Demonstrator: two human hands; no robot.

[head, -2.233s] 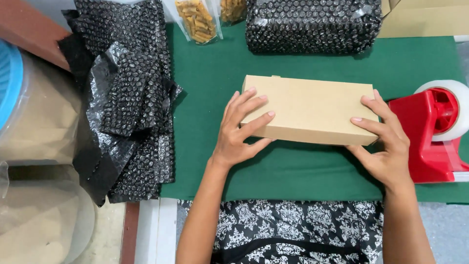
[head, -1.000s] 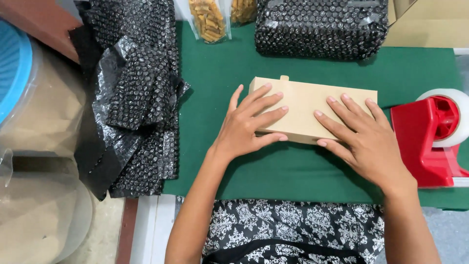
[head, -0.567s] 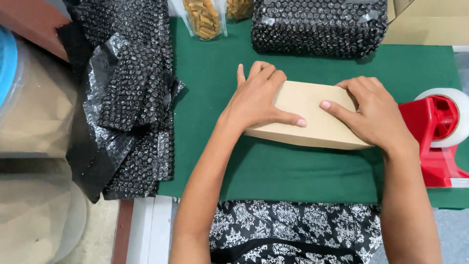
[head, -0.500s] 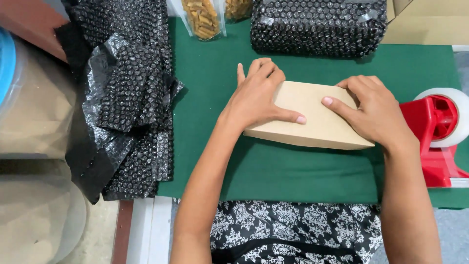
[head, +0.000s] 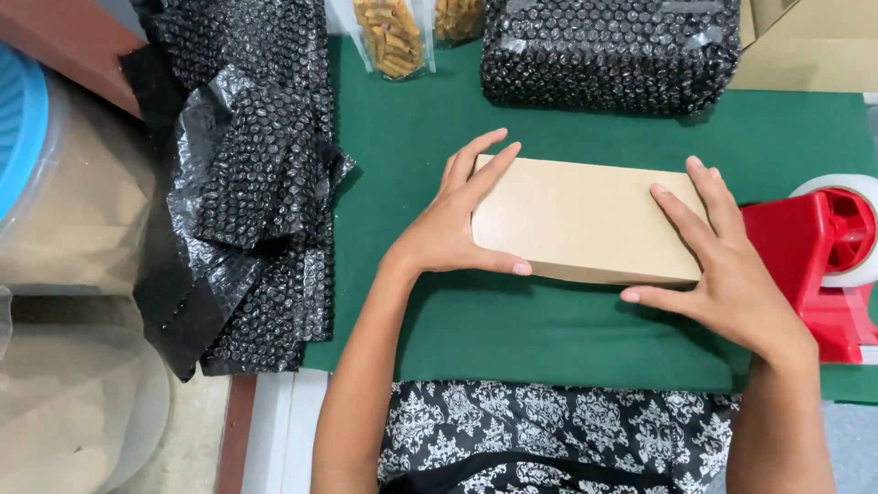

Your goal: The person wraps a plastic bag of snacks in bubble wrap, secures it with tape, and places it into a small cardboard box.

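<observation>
While the tan cardboard box (head: 585,220) lies flat mid-surface on the green mat (head: 549,329), the left hand (head: 448,229) grasps its nine o'clock end and the right hand (head: 722,265) its three o'clock end, fingers spread; a red tape dispenser (head: 814,265) sits at three o'clock.

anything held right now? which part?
Yes: the flat tan cardboard box on the green mat. Left hand grips its left end, thumb along the near edge; right hand holds the right end.
</observation>
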